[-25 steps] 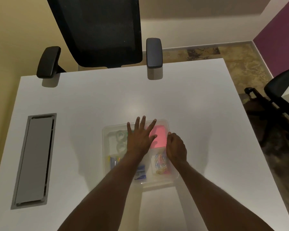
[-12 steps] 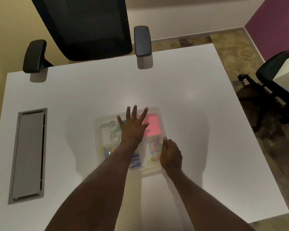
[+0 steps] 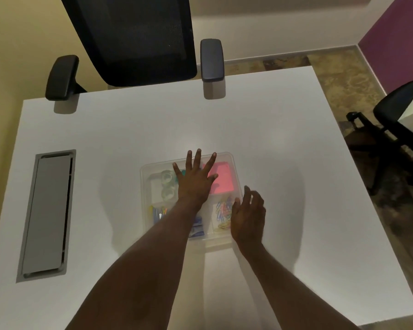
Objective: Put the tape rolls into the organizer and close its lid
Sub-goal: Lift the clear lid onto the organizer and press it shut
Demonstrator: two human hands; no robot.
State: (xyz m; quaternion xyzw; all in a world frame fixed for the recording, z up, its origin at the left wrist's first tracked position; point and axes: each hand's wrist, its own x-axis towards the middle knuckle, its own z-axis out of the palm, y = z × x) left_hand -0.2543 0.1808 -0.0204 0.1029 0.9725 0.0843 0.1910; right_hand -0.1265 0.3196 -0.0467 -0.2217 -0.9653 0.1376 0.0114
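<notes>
White desk (image 3: 260,129) filling most of frame, grey cable hatch (image 3: 45,213) at left, black mesh chair (image 3: 134,39) top centre, purple wall (image 3: 398,36) upper right. Clear organizer (image 3: 146,186) at centre, lid down, tape rolls (image 3: 167,184) visible inside upper-left compartment. Left hand (image 3: 196,179) flat with fingers spread on lid; right hand (image 3: 248,215) loosely open, empty, at organizer's right edge.

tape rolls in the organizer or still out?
In: two clear tape rolls sit in the organizer's far-left compartment, beside the flat left hand.
</notes>
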